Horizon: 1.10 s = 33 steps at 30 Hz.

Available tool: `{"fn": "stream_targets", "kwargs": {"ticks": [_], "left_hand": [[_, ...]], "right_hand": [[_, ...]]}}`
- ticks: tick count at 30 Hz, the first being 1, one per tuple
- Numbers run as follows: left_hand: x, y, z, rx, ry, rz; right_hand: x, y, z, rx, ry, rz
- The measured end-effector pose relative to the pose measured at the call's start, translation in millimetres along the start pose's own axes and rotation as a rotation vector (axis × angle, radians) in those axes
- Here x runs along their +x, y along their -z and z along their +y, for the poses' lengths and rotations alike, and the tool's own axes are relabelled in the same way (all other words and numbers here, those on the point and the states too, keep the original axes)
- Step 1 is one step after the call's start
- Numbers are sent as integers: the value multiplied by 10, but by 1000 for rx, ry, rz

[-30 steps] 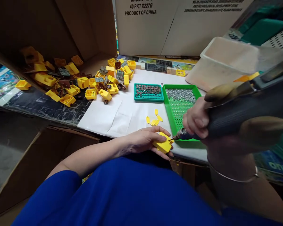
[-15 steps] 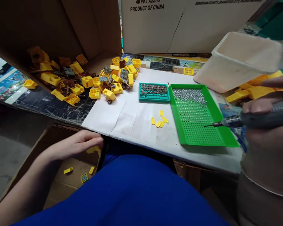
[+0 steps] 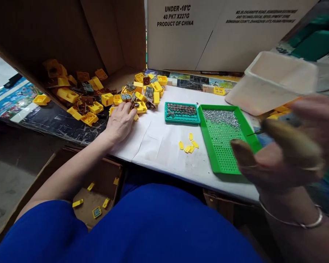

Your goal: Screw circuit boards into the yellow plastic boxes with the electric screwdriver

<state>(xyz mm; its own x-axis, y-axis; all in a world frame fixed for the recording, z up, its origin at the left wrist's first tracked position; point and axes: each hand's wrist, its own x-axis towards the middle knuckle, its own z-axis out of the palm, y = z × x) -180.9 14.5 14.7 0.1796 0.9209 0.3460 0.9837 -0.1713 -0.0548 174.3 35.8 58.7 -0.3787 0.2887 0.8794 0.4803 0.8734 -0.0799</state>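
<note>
My left hand [image 3: 121,122] reaches into the near edge of a heap of yellow plastic housings [image 3: 157,98], with its fingers curled down over one of them; the fingertips are partly hidden. On the right, my blurred right hand [image 3: 282,157] is over the edge of the green perforated tray [image 3: 218,168], its thumb spread away. An electric screwdriver [image 3: 290,118] lies level among its other fingers, mostly hidden, with the thin bit pointing left. Small silvery screws [image 3: 220,117] fill the tray's far end. Beside it, a teal tray [image 3: 181,119] bears rows of small round metal parts.
Several flat yellow pieces [image 3: 191,147] lie on the white sheet [image 3: 153,153]. A whitish bin [image 3: 274,80] leans at the right, over more yellow parts. Tall cartons [image 3: 186,44] line the back; a brown open box [image 3: 86,215] below holds a few yellow pieces.
My left hand has gone from above the lower box up to the yellow heap. My right hand has turned and moved inward, its thumb now apart. The view has shifted slightly.
</note>
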Motion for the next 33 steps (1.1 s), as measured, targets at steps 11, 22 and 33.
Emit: {"fn": "stream_targets", "kwargs": {"ticks": [11,22,33], "left_hand": [[-1000,-4,229,-482,-71,243],[-685,174,127,-1116,401,58],[298,885,-351,-1863,472,180]], "right_hand": [[314,-834,-240,212,202,-688],[491,-1804,-337,7,151,-1023],[475,-1835,-250,429,-251,-848]]}}
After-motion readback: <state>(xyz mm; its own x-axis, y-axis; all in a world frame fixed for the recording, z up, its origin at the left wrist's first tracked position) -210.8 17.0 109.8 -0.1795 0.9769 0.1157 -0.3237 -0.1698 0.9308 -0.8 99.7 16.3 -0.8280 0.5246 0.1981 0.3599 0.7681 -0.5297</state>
